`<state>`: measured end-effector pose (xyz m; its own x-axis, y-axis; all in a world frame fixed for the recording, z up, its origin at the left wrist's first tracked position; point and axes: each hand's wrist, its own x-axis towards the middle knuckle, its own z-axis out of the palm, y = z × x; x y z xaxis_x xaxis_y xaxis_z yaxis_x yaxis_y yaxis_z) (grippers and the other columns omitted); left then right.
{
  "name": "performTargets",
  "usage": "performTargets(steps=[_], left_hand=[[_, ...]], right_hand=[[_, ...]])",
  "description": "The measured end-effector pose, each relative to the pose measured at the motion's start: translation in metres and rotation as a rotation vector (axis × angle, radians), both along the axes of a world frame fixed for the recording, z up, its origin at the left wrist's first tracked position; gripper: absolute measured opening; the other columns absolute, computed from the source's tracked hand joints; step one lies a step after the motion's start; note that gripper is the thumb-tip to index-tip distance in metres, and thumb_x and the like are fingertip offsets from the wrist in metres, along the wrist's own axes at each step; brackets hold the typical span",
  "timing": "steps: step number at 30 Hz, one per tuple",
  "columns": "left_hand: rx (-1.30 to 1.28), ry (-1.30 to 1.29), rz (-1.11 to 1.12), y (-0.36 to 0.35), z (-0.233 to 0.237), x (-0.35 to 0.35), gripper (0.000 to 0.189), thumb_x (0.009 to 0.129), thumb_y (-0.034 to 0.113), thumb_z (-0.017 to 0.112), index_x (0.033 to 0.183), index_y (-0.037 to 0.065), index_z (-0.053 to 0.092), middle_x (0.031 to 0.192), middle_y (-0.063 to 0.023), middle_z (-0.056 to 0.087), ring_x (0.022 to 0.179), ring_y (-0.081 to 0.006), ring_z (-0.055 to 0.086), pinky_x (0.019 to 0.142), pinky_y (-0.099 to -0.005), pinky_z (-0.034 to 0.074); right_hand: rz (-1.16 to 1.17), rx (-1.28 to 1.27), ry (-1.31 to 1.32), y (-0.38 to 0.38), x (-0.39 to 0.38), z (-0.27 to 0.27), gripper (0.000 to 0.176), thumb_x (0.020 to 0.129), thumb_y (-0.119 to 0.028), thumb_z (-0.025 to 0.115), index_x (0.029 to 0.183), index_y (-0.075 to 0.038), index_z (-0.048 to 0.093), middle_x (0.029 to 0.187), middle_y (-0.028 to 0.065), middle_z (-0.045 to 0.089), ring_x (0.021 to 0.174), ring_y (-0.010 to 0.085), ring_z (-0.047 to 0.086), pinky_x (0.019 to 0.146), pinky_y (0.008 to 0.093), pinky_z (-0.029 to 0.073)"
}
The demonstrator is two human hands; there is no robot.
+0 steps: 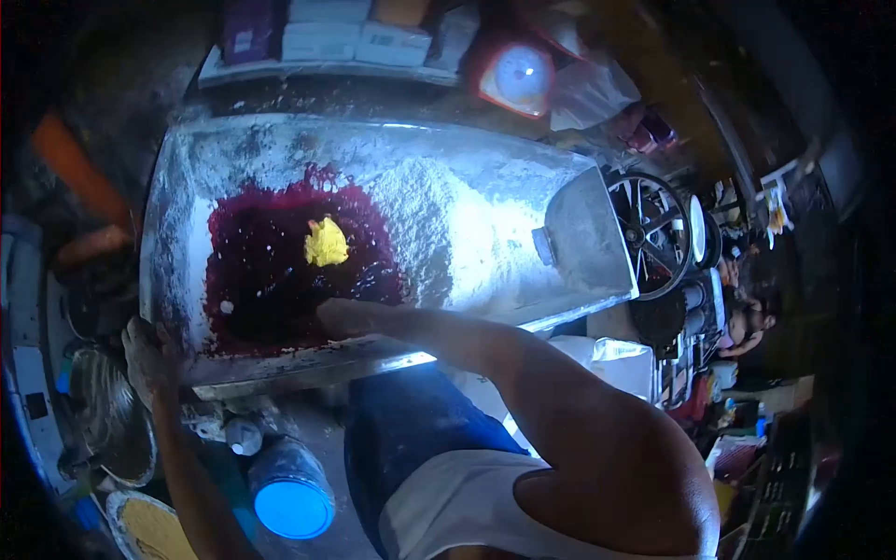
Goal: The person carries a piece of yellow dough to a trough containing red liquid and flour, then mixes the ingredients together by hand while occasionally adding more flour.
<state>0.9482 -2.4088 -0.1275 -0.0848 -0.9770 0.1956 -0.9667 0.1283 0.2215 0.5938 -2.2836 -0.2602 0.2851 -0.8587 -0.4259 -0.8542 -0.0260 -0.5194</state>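
Observation:
A long metal trough [308, 373] holds dark red liquid [271, 252] on its left side and a heap of white powder [425, 224], likely flour, beside it. A yellow soft lump [327, 243] sits in the liquid. My right hand [350, 317] reaches over the front rim and is down at the liquid, below the lump. Its fingers are dark and blend into the liquid, so their pose is hidden. My left hand [147, 362] is at the trough's near left corner, its fingers curled on the edge. It is dimly lit.
At the trough's right end stand a grey metal hood [588, 233] and a spoked wheel [651, 233]. A dial scale [520, 77] and boxes [322, 39] line the back shelf. Below are a blue-lidded bucket [294, 509] and a tub of tan powder [149, 527]. Another person [747, 322] is far right.

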Motion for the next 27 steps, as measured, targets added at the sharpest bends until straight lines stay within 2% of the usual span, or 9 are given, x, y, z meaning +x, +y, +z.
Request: performTargets(steps=[3, 6, 10, 11, 15, 20, 23, 25, 27], left_hand=[[-0.018, 0.127, -0.046, 0.004, 0.017, -0.003, 0.063, 0.094, 0.041, 0.062, 0.143, 0.003, 0.047, 0.134, -0.0259, 0.054, 0.121, -0.0472, 0.057, 0.097, -0.0543, 0.050], [-0.267, -0.193, 0.146, 0.002, -0.005, -0.002, 0.063, 0.091, 0.037, 0.067, 0.144, 0.007, 0.049, 0.135, -0.0259, 0.052, 0.121, -0.0465, 0.056, 0.096, -0.0549, 0.050], [-0.261, 0.529, -0.490, -0.026, -0.014, -0.070, 0.048, 0.096, 0.031, 0.061, 0.134, 0.002, 0.059, 0.118, -0.0250, 0.064, 0.116, -0.0429, 0.061, 0.096, -0.0510, 0.050], [-0.064, 0.652, -0.428, -0.002, 0.029, -0.118, 0.043, 0.097, 0.025, 0.059, 0.133, 0.002, 0.060, 0.116, -0.0234, 0.066, 0.116, -0.0400, 0.062, 0.100, -0.0484, 0.048], [-0.208, 0.516, -0.677, 0.014, 0.102, -0.287, 0.035, 0.099, 0.018, 0.057, 0.127, 0.000, 0.063, 0.111, -0.0177, 0.068, 0.111, -0.0279, 0.066, 0.092, -0.0388, 0.054], [0.817, 1.431, -0.713, 0.045, 0.221, -0.428, 0.046, 0.104, 0.025, 0.057, 0.141, -0.002, 0.047, 0.110, -0.0128, 0.063, 0.093, -0.0227, 0.066, 0.081, -0.0370, 0.057], [-0.083, 0.828, -1.506, -0.045, 0.189, -0.499, 0.050, 0.101, 0.023, 0.064, 0.139, -0.003, 0.046, 0.115, -0.0143, 0.063, 0.097, -0.0253, 0.066, 0.087, -0.0387, 0.057], [0.128, 0.861, -1.042, -0.003, 0.244, -0.520, 0.061, 0.095, 0.023, 0.072, 0.141, -0.004, 0.043, 0.122, -0.0175, 0.063, 0.107, -0.0276, 0.067, 0.094, -0.0375, 0.056], [0.153, 0.845, -1.133, -0.021, 0.254, -0.544, 0.067, 0.092, 0.022, 0.075, 0.144, -0.004, 0.041, 0.125, -0.0178, 0.062, 0.112, -0.0288, 0.066, 0.097, -0.0375, 0.055]], right_hand=[[-0.033, -0.189, -0.106, 0.014, -0.011, 0.039, 0.020, 0.079, -0.014, 0.063, 0.089, 0.001, 0.072, 0.089, 0.0230, 0.072, 0.088, 0.0412, 0.071, 0.080, 0.0509, 0.057], [0.072, -0.393, 0.020, 0.000, -0.014, 0.004, 0.020, 0.077, -0.014, 0.066, 0.091, 0.000, 0.072, 0.090, 0.0213, 0.072, 0.087, 0.0402, 0.072, 0.081, 0.0495, 0.058], [-0.009, -0.475, -0.038, -0.007, -0.014, 0.007, 0.018, 0.076, -0.013, 0.068, 0.089, -0.003, 0.074, 0.091, 0.0194, 0.073, 0.087, 0.0381, 0.072, 0.082, 0.0489, 0.057], [-0.030, -0.319, -0.065, -0.011, -0.017, 0.003, 0.016, 0.078, -0.014, 0.066, 0.088, -0.003, 0.071, 0.091, 0.0200, 0.072, 0.089, 0.0396, 0.071, 0.082, 0.0497, 0.056], [-0.101, -0.303, -0.058, 0.000, -0.026, 0.018, 0.014, 0.081, -0.014, 0.064, 0.089, -0.005, 0.071, 0.092, 0.0184, 0.073, 0.091, 0.0384, 0.071, 0.081, 0.0483, 0.056], [-0.093, -0.224, -0.092, -0.004, -0.031, 0.013, 0.014, 0.082, -0.013, 0.064, 0.090, -0.005, 0.071, 0.092, 0.0175, 0.073, 0.091, 0.0374, 0.071, 0.081, 0.0477, 0.057], [-0.073, -0.194, -0.103, -0.008, -0.030, 0.012, 0.014, 0.082, -0.013, 0.064, 0.090, -0.005, 0.072, 0.092, 0.0170, 0.074, 0.091, 0.0368, 0.072, 0.080, 0.0473, 0.057], [-0.064, -0.183, -0.102, -0.010, -0.030, 0.011, 0.013, 0.082, -0.013, 0.064, 0.090, -0.005, 0.072, 0.092, 0.0166, 0.074, 0.091, 0.0364, 0.072, 0.080, 0.0470, 0.057], [-0.057, -0.174, -0.106, -0.011, -0.028, 0.013, 0.013, 0.082, -0.012, 0.064, 0.090, -0.005, 0.072, 0.091, 0.0162, 0.074, 0.091, 0.0360, 0.072, 0.080, 0.0468, 0.057]])
